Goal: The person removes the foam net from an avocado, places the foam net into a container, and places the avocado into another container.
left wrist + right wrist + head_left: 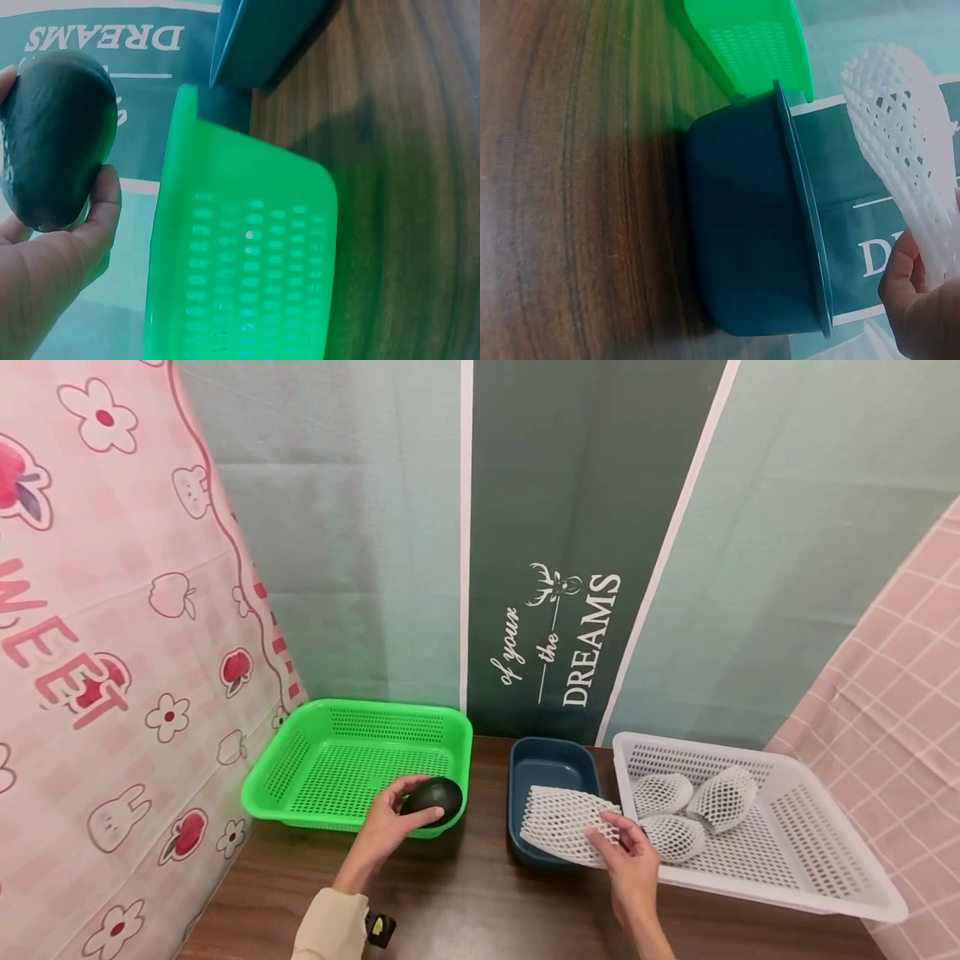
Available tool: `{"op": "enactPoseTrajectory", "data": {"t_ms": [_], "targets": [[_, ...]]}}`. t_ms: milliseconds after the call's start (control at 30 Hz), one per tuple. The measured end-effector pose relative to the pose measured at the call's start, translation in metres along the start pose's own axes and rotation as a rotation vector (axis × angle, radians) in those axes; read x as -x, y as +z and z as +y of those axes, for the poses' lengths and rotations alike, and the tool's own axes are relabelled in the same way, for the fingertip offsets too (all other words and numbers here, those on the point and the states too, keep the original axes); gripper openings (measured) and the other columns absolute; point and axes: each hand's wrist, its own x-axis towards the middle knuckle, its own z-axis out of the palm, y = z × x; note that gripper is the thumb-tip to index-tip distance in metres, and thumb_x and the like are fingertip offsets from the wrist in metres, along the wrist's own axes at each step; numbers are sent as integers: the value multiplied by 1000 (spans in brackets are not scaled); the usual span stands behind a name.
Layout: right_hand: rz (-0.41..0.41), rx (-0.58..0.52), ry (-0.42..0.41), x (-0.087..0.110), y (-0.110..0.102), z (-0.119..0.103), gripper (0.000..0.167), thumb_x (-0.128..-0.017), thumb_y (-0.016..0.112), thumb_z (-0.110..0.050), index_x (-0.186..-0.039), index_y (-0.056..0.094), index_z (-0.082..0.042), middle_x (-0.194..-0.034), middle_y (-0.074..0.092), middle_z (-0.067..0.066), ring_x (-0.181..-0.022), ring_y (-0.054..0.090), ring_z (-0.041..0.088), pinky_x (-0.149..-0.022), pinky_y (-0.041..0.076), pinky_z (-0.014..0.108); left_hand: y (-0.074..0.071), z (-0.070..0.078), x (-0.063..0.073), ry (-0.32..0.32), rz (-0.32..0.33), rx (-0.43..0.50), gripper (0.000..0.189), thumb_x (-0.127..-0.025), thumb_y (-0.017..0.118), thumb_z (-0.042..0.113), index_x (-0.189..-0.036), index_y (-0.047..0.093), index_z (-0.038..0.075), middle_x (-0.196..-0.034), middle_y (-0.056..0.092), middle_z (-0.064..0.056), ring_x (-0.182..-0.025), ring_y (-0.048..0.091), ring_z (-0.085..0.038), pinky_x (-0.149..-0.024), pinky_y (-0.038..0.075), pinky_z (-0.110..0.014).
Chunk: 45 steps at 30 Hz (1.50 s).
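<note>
My left hand point(390, 820) grips a dark avocado point(437, 799) above the near right corner of the green basket point(352, 827). In the left wrist view, thumb and fingers wrap the lower end of the avocado point(58, 139). With my right hand point(628, 858) I pinch one end of a white foam net sleeve point(562, 820), which hangs over the dark blue bin point(522, 760). The right wrist view shows the sleeve point(904, 142) hollow, its mouth pointing away from the fingers.
At the right, a white basket point(810, 893) holds three net-wrapped fruits point(723, 799). All containers stand on a brown wooden table point(480, 893). A printed cloth point(555, 527) hangs right behind them, with pink cloths at both sides.
</note>
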Motion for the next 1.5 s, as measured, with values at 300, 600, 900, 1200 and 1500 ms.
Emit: {"op": "enactPoseTrajectory", "data": {"t_ms": [300,600,900,1200,1500], "targets": [[-22,50,30,-10,9,3,45,-74,83,1,-113,62,6,-93,62,-1,-59,38,7,-53,40,16,-11,-2,-15,-20,43,12,55,-75,84,14,-125,63,10,-119,60,-9,-104,57,-24,-85,46,-37],[-65,220,34,-22,13,13,40,-79,79,-3,-115,63,-1,-111,59,6,-70,45,10,-60,41,16,-11,-10,-28,-51,48,4,58,-73,86,17,-126,63,13,-121,58,-10,-101,58,-26,-80,49,-38],[-141,287,22,-31,20,20,39,-82,77,-5,-118,61,0,-121,58,15,-84,49,14,-65,40,15,-8,-15,-38,-49,57,-20,59,-70,88,15,-124,64,12,-123,57,-12,-102,58,-28,-81,51,-40],[-182,451,68,-36,24,27,40,-81,74,-2,-117,59,1,-132,52,21,-118,45,32,-96,41,43,-11,-19,-46,-39,41,-136,60,-68,88,11,-121,62,6,-117,57,-13,-99,58,-29,-79,51,-40],[-243,584,17,-43,24,24,38,-77,75,1,-112,60,3,-125,55,25,-116,46,37,-96,40,50,-9,-23,-51,-53,-34,-311,62,-64,90,10,-119,63,8,-113,60,-10,-96,58,-28,-78,50,-42]]}}
